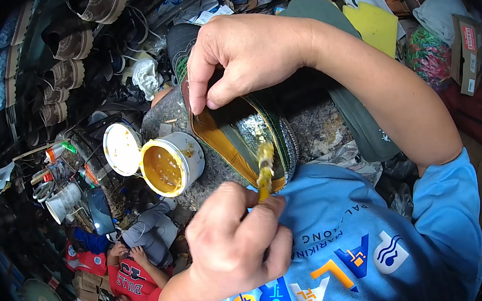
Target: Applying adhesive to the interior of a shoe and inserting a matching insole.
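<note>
My right hand (243, 59) pinches the rim of a shoe upper (222, 143) between thumb and forefinger. The upper has a tan lining and a green patterned outer side; its opening faces up. In my left hand (238, 239) is a brush (265, 165), its bristles coated in thick yellow glue. The brush head is over the opening of the upper, close to the lining; whether it touches cannot be told. Left of the upper stands a white tub (191, 155) of amber glue (163, 167), with a glue-smeared round lid (122, 149) beside it.
Beneath the upper is a rough grey work block (324, 127). Brown shoes (68, 42) hang at the upper left. Yellow sheet material (372, 28) and a shoe box (466, 56) lie at the right. A co-worker in red (131, 279) sits at the lower left, near a white mug (64, 202).
</note>
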A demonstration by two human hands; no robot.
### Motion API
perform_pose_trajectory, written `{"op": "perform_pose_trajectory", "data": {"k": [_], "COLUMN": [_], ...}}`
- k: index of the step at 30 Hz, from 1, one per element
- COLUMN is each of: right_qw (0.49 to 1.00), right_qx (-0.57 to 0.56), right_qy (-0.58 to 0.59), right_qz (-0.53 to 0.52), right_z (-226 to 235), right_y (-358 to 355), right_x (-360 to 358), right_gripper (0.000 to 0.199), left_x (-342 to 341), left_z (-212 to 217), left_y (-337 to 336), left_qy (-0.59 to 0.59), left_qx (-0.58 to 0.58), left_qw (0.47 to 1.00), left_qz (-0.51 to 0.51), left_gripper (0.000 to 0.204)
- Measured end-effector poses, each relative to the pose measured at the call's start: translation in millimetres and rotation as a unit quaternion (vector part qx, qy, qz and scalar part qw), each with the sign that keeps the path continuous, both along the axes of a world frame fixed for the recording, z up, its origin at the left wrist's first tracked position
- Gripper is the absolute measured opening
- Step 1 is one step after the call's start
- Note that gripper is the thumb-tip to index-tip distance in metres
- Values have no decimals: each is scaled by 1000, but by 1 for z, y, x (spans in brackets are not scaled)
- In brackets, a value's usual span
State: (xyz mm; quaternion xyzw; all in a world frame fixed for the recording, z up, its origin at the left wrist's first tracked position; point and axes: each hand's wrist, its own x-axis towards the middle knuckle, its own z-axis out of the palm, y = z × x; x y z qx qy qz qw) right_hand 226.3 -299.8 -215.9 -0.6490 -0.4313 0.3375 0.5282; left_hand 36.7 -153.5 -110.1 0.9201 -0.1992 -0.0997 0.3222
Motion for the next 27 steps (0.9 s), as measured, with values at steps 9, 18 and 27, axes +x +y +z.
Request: {"op": "perform_pose_trajectory", "data": {"k": [9, 18, 27], "right_qw": [1000, 999, 994], "right_qx": [-1, 40, 90], "right_qy": [-4, -26, 65], "right_qz": [-4, 26, 14], "right_z": [1, -9, -10], "right_y": [-2, -3, -7], "right_x": [0, 6, 3], "right_gripper": [24, 24, 22], "left_x": [10, 0, 36], "left_z": [-15, -8, -48], "left_y": [-6, 1, 21], "left_qy": [-49, -19, -84], "left_qx": [32, -13, -83], "left_qw": [995, 996, 986], "left_qz": [77, 81, 116], "left_gripper": [6, 8, 7]}}
